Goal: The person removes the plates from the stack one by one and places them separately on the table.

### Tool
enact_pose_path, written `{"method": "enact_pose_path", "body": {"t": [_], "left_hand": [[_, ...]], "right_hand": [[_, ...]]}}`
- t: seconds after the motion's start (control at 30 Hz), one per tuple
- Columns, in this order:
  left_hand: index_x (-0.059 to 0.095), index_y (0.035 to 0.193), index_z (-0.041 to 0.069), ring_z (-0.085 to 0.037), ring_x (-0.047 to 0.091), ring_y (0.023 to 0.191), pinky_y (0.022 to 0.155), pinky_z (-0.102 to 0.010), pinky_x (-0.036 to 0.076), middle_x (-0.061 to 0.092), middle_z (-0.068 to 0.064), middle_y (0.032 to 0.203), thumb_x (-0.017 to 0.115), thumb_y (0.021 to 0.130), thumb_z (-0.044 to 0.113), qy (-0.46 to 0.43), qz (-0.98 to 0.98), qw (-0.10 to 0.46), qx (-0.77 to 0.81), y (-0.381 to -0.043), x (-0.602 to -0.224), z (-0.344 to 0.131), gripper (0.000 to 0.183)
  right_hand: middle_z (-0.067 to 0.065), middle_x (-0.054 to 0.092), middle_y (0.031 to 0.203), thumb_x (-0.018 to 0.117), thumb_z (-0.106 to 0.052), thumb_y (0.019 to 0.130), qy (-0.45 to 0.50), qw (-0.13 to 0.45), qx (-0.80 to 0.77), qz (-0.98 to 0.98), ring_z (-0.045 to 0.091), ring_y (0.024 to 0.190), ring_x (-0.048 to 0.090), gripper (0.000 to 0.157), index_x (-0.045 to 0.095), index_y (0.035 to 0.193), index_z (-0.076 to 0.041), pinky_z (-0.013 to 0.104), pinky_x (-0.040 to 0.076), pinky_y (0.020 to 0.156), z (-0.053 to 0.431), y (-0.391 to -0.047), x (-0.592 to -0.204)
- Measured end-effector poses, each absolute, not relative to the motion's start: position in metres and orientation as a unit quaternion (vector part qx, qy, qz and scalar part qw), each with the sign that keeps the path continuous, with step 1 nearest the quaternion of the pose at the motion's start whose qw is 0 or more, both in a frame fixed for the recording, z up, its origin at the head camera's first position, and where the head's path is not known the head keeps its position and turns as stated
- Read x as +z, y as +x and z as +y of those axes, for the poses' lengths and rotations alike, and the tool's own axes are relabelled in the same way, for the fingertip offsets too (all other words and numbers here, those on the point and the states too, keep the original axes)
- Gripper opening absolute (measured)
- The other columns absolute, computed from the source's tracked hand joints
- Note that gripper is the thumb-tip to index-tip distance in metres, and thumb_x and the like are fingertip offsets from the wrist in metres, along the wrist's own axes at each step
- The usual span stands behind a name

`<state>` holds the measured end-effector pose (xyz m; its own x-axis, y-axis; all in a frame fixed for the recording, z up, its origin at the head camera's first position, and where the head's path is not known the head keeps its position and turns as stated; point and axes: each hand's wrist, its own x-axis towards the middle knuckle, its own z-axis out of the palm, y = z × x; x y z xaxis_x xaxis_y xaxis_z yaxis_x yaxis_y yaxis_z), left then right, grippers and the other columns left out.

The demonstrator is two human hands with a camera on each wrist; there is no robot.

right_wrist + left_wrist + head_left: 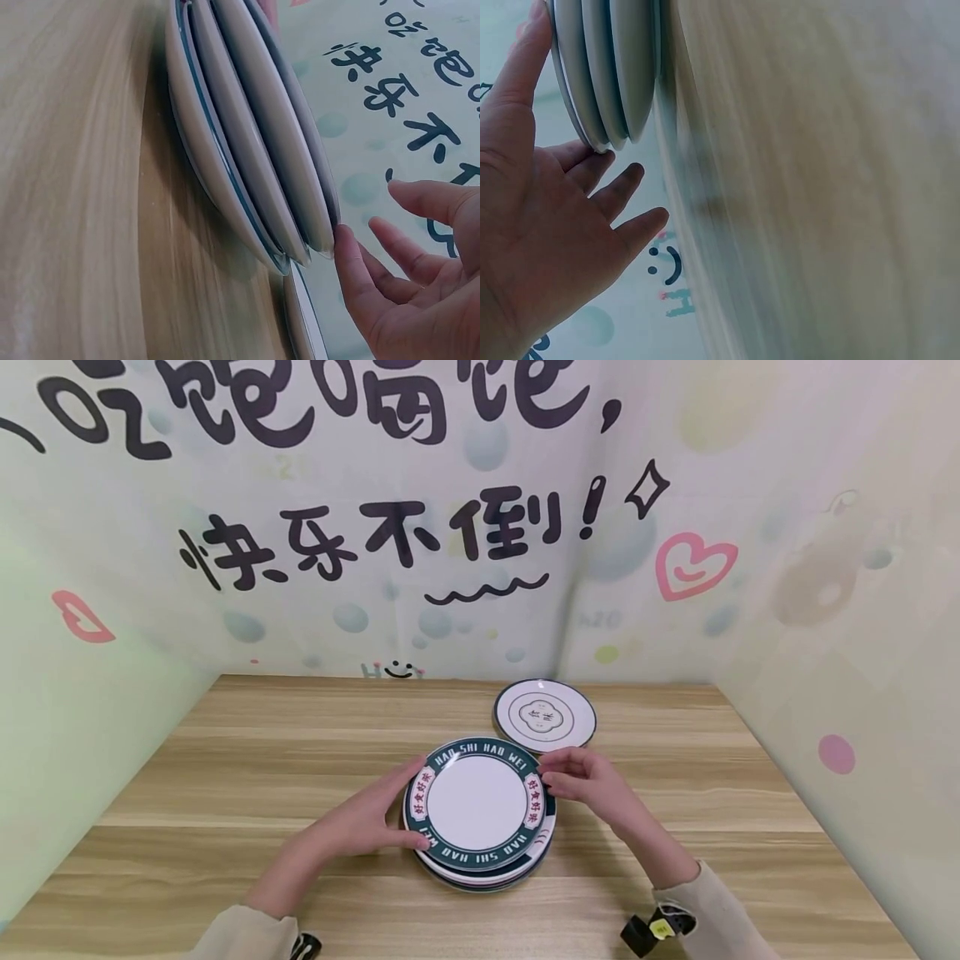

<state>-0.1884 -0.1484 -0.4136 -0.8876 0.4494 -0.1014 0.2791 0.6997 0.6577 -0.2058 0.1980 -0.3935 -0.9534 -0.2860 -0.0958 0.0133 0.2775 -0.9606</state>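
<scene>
A round plate [480, 802] with a white centre and a green lettered rim tops a stack of several plates [534, 862], sitting slightly off-centre on those beneath. My left hand [363, 820] spans its left side, thumb and index finger spread along the rim. In the left wrist view the stack edges [634, 75] appear, and the other fingers of that hand extend straight, apart from the plates. On the right, my right hand [596, 789] touches the top plate's rim with a fingertip. Its thumb stands away from the stacked plates [255, 127] in the right wrist view.
Behind the stack, slightly right, a white plate [517, 727] with a dark blue rim and a central emblem lies close by. All stand on a wood-grain table [300, 743]. A printed backdrop [420, 635] rises at its back edge, with walls at both sides.
</scene>
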Motion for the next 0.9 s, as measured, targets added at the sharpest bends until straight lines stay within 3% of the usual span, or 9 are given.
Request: {"method": "enact_pose_path", "body": {"t": [0.43,0.9], "left_hand": [[0.019,0.161,0.016,-0.041,0.023,0.152,0.121,-0.060,0.026,0.020,-0.013,0.167,0.079,0.076,0.057,0.224,0.913,0.114,0.320,-0.1875,-0.4163,-0.1480,0.112],[0.020,0.160,0.014,-0.043,0.024,0.151,0.119,-0.062,0.028,0.021,-0.014,0.166,0.079,0.077,0.056,0.236,0.913,0.108,0.316,-0.1885,-0.4159,-0.1476,0.110]], "right_hand": [[0.015,0.064,0.122,0.065,-0.009,0.095,-0.059,0.151,-0.652,0.740,0.011,0.097,0.067,0.047,0.048,0.135,0.009,0.028,0.060,0.087,0.1991,-0.2057,-0.3940],[0.008,0.074,0.101,0.066,-0.010,0.095,-0.067,0.190,-0.611,0.765,0.010,0.083,0.068,0.044,0.055,0.129,0.015,0.024,0.061,0.077,0.2020,-0.2070,-0.3933]]}}
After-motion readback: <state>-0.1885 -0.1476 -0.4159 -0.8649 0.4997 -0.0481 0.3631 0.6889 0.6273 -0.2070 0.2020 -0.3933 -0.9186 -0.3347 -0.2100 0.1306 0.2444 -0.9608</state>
